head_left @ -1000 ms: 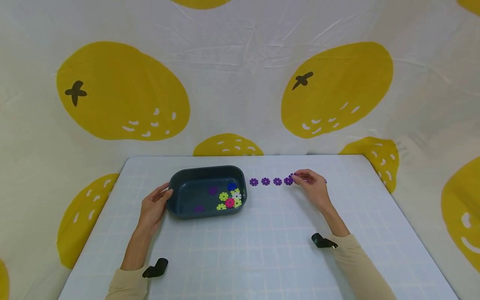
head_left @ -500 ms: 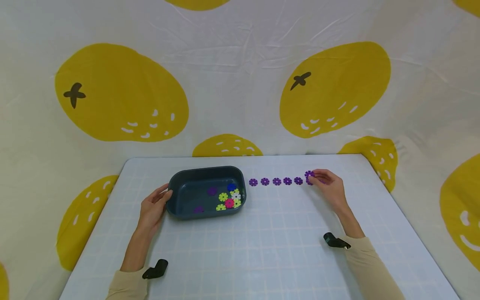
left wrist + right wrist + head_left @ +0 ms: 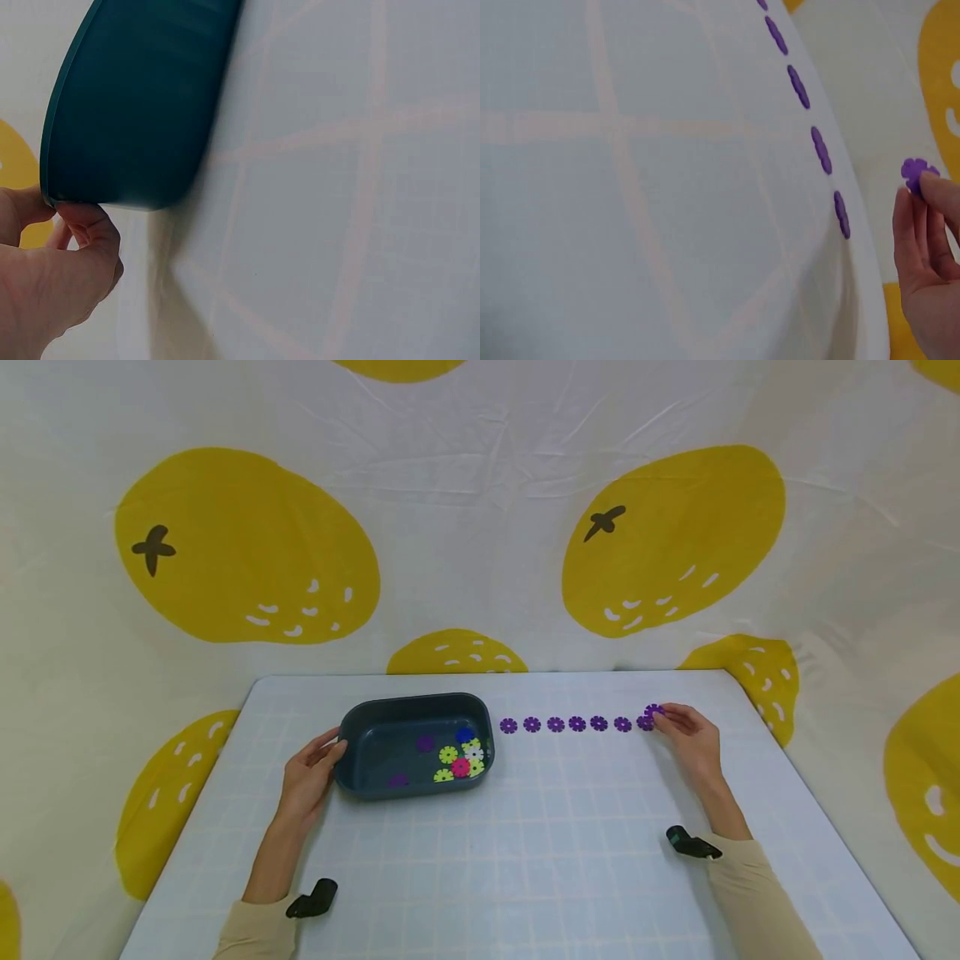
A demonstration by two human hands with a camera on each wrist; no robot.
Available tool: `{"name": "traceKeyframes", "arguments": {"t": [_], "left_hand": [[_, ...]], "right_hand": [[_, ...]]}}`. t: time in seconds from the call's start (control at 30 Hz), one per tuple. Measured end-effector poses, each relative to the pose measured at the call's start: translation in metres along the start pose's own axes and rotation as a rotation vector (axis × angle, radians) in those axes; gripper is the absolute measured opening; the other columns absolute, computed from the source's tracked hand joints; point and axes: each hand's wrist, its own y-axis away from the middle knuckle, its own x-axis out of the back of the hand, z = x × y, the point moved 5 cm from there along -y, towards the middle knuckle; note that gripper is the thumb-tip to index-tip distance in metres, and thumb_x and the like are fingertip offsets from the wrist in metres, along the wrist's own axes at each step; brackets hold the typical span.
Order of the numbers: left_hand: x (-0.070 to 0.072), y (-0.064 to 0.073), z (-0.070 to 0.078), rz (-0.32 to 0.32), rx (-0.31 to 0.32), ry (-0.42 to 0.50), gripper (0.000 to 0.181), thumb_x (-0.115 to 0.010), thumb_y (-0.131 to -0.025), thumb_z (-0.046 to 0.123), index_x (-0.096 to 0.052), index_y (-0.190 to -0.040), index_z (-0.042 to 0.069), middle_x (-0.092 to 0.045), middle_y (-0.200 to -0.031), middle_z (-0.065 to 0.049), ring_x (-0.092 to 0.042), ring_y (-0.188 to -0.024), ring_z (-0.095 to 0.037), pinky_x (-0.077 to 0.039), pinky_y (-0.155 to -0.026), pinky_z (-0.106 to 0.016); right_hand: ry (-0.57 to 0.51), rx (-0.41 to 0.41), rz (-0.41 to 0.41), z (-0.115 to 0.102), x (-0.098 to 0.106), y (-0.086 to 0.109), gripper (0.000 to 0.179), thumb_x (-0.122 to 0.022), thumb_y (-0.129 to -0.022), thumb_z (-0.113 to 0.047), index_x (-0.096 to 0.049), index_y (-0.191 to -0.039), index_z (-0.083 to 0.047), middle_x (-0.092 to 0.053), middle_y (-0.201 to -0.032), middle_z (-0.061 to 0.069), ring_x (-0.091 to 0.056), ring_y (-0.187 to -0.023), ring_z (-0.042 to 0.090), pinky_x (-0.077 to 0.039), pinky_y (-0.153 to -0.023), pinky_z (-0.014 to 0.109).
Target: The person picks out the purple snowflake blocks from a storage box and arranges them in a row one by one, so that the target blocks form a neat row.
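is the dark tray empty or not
Not empty, only partly filled: flower pieces lie inside the tray, mostly toward its right end.

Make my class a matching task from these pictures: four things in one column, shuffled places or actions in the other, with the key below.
1. Left hand
2. Right hand
3. Pink flower
4. Purple row

A. Inside the tray
B. Pinches a purple flower
C. On the table, beside the tray
D. Grips the tray

Pairs: 1-D, 2-B, 3-A, 4-C
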Motion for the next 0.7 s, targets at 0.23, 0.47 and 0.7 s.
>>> {"name": "traceKeyframes", "arguments": {"t": [0.23,0.47,0.7], "left_hand": [[0.000,-0.001,0.000,0.009,-0.010,0.005,0.057,-0.072,-0.098,0.029,-0.054,-0.149,0.011,-0.060,-0.108,0.012,-0.054,-0.096,-0.003,-0.045,-0.077,-0.016],[0.000,-0.001,0.001,0.003,-0.019,-0.009,0.056,-0.072,-0.099,0.029,-0.054,-0.149,0.011,-0.059,-0.111,0.009,-0.054,-0.098,-0.004,-0.045,-0.079,-0.017],[0.000,0.000,0.000,0.015,-0.015,0.015,0.054,-0.071,-0.099,0.026,-0.055,-0.148,0.010,-0.061,-0.105,0.012,-0.055,-0.094,-0.002,-0.045,-0.077,-0.016]], "right_hand": [[-0.052,-0.049,0.060,0.013,0.015,-0.008,0.038,-0.078,-0.093,-0.023,-0.069,-0.124,-0.003,-0.067,-0.097,-0.013,-0.063,-0.088,0.003,-0.051,-0.077,0.011],[-0.057,-0.176,0.106,0.027,0.023,-0.010,0.032,-0.077,-0.094,-0.026,-0.070,-0.121,-0.010,-0.066,-0.094,-0.015,-0.060,-0.087,0.003,-0.051,-0.074,0.009],[-0.058,-0.190,0.119,0.034,0.025,-0.014,0.029,-0.077,-0.094,-0.020,-0.069,-0.118,-0.005,-0.065,-0.085,-0.017,-0.060,-0.079,0.001,-0.052,-0.071,0.010]]}}
